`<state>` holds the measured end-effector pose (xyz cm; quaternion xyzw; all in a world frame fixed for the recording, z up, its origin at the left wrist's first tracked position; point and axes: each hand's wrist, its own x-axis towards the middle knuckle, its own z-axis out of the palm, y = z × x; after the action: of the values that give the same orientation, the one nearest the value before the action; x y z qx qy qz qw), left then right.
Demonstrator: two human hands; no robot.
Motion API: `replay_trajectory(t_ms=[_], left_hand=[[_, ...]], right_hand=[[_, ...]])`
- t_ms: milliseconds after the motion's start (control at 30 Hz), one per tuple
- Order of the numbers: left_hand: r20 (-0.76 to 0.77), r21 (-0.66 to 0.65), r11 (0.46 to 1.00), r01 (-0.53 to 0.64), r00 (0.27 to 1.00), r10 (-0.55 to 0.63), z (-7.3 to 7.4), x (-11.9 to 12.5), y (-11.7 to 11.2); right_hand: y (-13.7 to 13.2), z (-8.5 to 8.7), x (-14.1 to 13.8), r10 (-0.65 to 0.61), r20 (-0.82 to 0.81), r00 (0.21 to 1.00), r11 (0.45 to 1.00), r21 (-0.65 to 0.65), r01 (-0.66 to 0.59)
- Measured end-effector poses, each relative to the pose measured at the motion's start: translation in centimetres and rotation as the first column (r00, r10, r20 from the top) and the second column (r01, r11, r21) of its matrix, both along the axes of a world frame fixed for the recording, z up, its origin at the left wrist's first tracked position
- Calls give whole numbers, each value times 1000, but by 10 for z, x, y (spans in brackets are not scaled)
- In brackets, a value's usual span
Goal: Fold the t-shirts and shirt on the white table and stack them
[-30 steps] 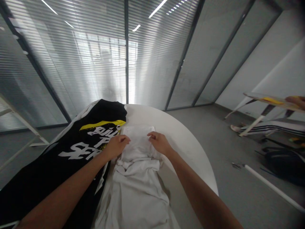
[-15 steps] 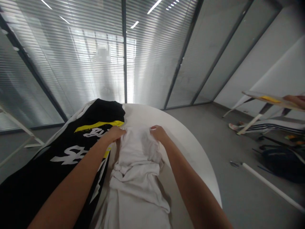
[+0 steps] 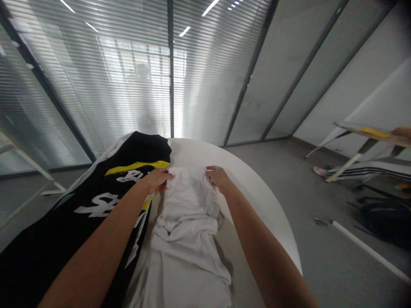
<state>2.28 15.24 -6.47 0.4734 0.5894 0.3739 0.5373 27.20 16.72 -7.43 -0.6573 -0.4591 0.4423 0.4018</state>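
Observation:
A white cloth garment (image 3: 189, 239), wrinkled and bunched across its middle, lies lengthwise on the round white table (image 3: 257, 192). I cannot tell which kind of garment it is. My left hand (image 3: 159, 179) pinches its far left corner, and my right hand (image 3: 216, 177) pinches the far right corner. Between them the far edge runs fairly straight. To the left, a black garment (image 3: 96, 188) with white lettering and a yellow band is spread over the table, partly beneath my left forearm.
At the right, a second table (image 3: 362, 128) carries something yellow (image 3: 375, 133), with part of a person beside it. A white pole (image 3: 369, 248) and a dark bag (image 3: 385, 220) are on the grey floor. Glass panels with blinds (image 3: 205, 81) stand behind the table.
The far edge of the white garment looks straighter and flatter between my hands. Both hands keep their hold at the corners. The whole view has shifted slightly.

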Motion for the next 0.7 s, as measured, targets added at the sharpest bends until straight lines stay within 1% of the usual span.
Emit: replay_trajectory(t_ms=[100,200,333,433,533,633,700], left_hand=[[97,-121,993,-2,995,13,3,-2,-1],[196,-114,993,8,980,14,2,-6,0],[264,-105,994,17,964,11,0,-7,1],[329,-52,999,-1,944,18,1,-4,1],[388,42,997,-72,920,51,4,-2,2],[460,170,974,-152,886,58,7,-2,4],[495,233,956,-179,868,42,8,-3,5]], right_hand=[[-3,7,0,-26,-93,995,1000,-2,26],[-5,10,1,-27,-177,984,1000,7,29],[-5,9,2,-10,-349,937,998,55,31],[-3,11,1,1,-386,922,994,105,43],[-2,13,0,45,-462,886,982,185,47],[-1,16,0,106,-547,831,963,264,51],[-1,17,0,159,-521,839,947,322,21]])
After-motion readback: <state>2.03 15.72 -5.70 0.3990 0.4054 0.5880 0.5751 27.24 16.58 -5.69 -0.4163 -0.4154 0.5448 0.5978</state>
